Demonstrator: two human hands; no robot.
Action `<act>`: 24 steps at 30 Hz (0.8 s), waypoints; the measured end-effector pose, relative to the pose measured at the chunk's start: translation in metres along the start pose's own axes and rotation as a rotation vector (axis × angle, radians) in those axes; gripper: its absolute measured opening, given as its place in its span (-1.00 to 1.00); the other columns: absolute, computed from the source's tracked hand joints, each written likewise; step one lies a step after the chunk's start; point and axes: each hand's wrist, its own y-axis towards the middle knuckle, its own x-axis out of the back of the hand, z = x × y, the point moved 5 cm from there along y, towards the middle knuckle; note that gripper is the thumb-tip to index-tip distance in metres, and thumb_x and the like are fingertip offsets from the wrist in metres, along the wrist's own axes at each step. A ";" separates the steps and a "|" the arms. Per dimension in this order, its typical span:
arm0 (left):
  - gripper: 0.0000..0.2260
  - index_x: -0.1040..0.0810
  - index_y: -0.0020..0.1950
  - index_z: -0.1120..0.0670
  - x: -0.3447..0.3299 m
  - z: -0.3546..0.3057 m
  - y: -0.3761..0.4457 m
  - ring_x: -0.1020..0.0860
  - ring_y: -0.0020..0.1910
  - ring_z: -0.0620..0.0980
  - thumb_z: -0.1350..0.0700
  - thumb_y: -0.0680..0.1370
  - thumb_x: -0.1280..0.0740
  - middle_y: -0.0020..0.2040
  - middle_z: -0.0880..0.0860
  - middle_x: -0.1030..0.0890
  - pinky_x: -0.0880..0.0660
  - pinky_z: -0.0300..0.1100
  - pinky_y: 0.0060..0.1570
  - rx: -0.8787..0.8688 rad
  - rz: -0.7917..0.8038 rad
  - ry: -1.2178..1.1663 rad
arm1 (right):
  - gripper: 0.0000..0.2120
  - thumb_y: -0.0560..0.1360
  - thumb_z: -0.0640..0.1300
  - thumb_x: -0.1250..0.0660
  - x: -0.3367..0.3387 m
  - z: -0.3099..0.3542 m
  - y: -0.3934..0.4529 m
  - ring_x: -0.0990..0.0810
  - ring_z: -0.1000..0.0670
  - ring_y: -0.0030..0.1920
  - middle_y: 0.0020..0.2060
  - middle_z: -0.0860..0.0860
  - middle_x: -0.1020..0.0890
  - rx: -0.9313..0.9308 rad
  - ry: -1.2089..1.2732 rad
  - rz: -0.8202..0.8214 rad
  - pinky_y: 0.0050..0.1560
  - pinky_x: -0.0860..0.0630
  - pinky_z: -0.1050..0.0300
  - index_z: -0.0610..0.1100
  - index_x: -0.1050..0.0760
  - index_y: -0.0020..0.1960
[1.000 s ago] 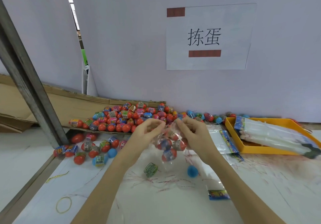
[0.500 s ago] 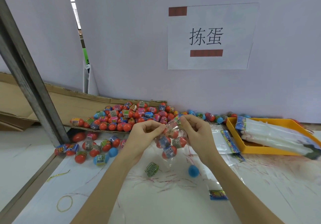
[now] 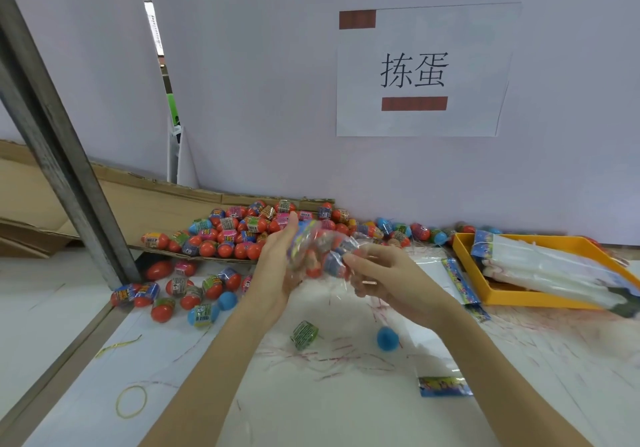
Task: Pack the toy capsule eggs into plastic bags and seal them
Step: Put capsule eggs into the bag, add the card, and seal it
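A clear plastic bag (image 3: 322,252) with several red and blue capsule eggs inside is held above the white table, blurred by motion. My left hand (image 3: 280,266) presses a flat palm with straight fingers against the bag's left side. My right hand (image 3: 381,276) grips the bag from the right, with fingers curled around its lower end. A big pile of capsule eggs (image 3: 242,231) lies behind my hands on cardboard, and more loose eggs (image 3: 180,290) lie to the left.
A green-labelled egg (image 3: 304,334) and a blue egg (image 3: 387,338) lie near my forearms. The yellow tray (image 3: 519,297) at the right holds empty bags (image 3: 540,266). A metal post (image 3: 62,155) slants at the left. A rubber band (image 3: 131,401) lies front left.
Both hands were pinching the bag's top edge together. Now the bag has swung up and left onto its side, my left hand has opened flat against it, and my right hand moved lower.
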 end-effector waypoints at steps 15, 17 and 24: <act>-0.78 -0.75 -0.08 -0.07 0.005 -0.015 -0.013 -0.65 -0.18 0.07 -0.11 0.63 -0.38 -0.22 -0.03 -0.72 -0.60 -0.15 -0.18 -0.564 -0.254 0.494 | -0.49 0.67 0.11 -0.17 -0.001 0.014 -0.002 -0.63 -0.17 -0.18 -0.17 -0.26 -0.65 0.163 -0.449 -0.294 0.02 -0.63 -0.15 -0.30 -0.61 -0.12; -0.75 -0.71 -0.02 -0.06 0.002 -0.015 -0.016 -0.61 -0.22 0.06 -0.15 0.65 -0.30 -0.25 -0.05 -0.67 -0.55 -0.07 -0.18 -0.656 -0.307 0.572 | -0.50 0.69 0.05 -0.18 -0.004 0.013 0.000 -0.61 -0.29 -0.07 -0.14 -0.32 -0.63 0.165 -0.385 -0.311 0.09 -0.65 -0.13 -0.36 -0.59 -0.10; -0.73 -0.57 0.02 -0.06 -0.003 -0.021 -0.026 -0.56 -0.25 -0.02 -0.18 0.65 -0.18 -0.29 -0.08 -0.58 -0.49 -0.16 -0.30 -0.855 -0.307 0.701 | -0.73 0.66 -0.04 -0.31 -0.011 0.006 0.001 -0.74 -0.03 0.00 -0.05 -0.07 -0.77 0.080 -0.077 -0.308 0.07 -0.67 0.11 -0.08 -0.76 -0.03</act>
